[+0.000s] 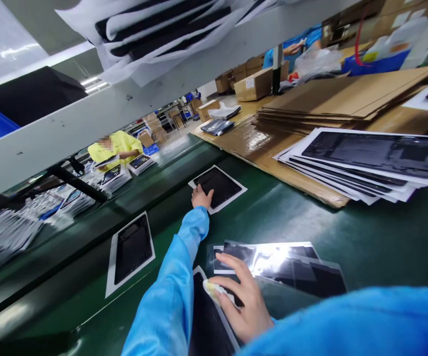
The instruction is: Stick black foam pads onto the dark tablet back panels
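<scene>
My left hand [201, 198] reaches far forward, fingers spread over the near left edge of a black panel with a white border [223, 184]. In front of me, my right hand [246, 302] pinches a small folded white cloth [219, 290] with a yellowish edge. Below that cloth is another white-bordered black panel [208, 316], partly covered by my left sleeve and right hand. Just beyond my right hand, shiny clear-filmed dark sheets [284, 262] overlap on the green surface. A third bordered panel [134, 249] lies to the left of my left arm.
A stack of bordered panels [377, 153] and flat cardboard sheets [340, 99] stand at the right. A grey shelf beam [162, 84] crosses above the green work surface [273, 202]. A person in yellow [125, 143] handles panels across the line; another in blue [312, 37] is behind.
</scene>
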`<action>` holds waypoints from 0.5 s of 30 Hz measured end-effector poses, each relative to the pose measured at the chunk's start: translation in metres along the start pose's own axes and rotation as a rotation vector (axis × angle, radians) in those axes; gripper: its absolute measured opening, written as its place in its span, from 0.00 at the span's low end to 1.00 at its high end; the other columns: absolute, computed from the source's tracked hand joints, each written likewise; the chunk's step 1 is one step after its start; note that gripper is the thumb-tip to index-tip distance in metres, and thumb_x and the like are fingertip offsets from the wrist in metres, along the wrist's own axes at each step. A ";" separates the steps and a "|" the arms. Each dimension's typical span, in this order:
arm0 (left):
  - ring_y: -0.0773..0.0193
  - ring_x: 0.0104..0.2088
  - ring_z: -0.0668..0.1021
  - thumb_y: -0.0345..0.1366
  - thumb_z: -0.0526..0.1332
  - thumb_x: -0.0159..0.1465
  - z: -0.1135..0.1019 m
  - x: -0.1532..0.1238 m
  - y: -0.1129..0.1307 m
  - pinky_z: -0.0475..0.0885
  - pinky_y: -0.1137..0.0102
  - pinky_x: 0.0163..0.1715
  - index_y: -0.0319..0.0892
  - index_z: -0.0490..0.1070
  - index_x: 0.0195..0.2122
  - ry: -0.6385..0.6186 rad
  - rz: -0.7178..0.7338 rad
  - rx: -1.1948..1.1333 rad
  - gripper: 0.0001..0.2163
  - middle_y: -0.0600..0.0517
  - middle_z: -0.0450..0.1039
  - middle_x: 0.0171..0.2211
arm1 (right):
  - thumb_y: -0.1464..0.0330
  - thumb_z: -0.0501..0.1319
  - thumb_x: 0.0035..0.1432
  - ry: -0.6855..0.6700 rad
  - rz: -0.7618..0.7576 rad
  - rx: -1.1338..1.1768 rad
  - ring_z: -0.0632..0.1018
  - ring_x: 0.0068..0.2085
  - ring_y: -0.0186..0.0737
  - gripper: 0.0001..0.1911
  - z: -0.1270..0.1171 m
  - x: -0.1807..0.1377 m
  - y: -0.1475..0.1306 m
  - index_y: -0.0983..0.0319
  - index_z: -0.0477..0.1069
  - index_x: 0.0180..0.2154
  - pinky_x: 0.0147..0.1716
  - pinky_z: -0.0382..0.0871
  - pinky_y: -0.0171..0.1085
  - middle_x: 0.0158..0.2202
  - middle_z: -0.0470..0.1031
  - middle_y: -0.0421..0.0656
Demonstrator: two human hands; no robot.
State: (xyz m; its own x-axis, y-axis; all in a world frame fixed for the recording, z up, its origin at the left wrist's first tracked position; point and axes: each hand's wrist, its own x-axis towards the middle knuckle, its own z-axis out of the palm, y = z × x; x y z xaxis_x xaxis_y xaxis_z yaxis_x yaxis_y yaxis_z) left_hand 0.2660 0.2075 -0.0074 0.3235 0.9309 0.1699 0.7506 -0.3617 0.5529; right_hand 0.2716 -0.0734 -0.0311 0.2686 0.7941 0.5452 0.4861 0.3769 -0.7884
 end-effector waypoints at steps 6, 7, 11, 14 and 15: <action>0.58 0.55 0.73 0.41 0.64 0.61 -0.016 -0.102 0.010 0.64 0.66 0.58 0.44 0.72 0.50 -0.392 0.493 0.050 0.17 0.49 0.73 0.54 | 0.68 0.55 0.59 0.001 0.024 0.044 0.74 0.52 0.48 0.11 -0.009 0.011 -0.013 0.53 0.76 0.38 0.53 0.70 0.51 0.49 0.74 0.43; 0.59 0.56 0.72 0.42 0.66 0.58 -0.016 -0.120 0.008 0.64 0.67 0.58 0.47 0.72 0.51 -0.450 0.571 0.061 0.19 0.51 0.72 0.55 | 0.68 0.55 0.59 0.013 0.037 0.071 0.75 0.51 0.47 0.11 -0.011 0.013 -0.016 0.54 0.77 0.38 0.51 0.71 0.49 0.48 0.75 0.43; 0.61 0.60 0.68 0.36 0.55 0.67 -0.015 -0.172 -0.006 0.65 0.66 0.57 0.53 0.64 0.59 -0.461 0.976 0.285 0.19 0.54 0.67 0.59 | 0.67 0.55 0.60 0.001 0.088 0.143 0.75 0.51 0.44 0.12 -0.018 0.012 -0.028 0.56 0.78 0.38 0.51 0.72 0.44 0.47 0.76 0.45; 0.61 0.54 0.74 0.35 0.54 0.68 -0.014 -0.184 -0.011 0.71 0.69 0.50 0.48 0.69 0.54 -0.354 1.072 0.388 0.15 0.52 0.73 0.54 | 0.66 0.55 0.60 -0.017 0.106 0.115 0.76 0.50 0.45 0.13 -0.026 -0.006 -0.029 0.56 0.78 0.37 0.51 0.73 0.44 0.47 0.76 0.45; 0.60 0.50 0.77 0.35 0.55 0.67 -0.014 -0.186 -0.010 0.72 0.69 0.47 0.46 0.72 0.51 -0.337 1.080 0.400 0.13 0.51 0.75 0.51 | 0.66 0.55 0.61 -0.021 0.105 0.075 0.76 0.50 0.46 0.12 -0.030 -0.014 -0.027 0.55 0.78 0.37 0.50 0.73 0.45 0.47 0.76 0.45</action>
State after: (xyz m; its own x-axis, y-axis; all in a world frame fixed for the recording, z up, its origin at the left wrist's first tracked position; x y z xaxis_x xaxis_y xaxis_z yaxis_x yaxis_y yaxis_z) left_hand 0.1899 0.0386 -0.0334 0.9860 0.0982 0.1350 0.1052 -0.9934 -0.0462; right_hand 0.2798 -0.1088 -0.0092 0.2971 0.8405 0.4531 0.3920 0.3253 -0.8605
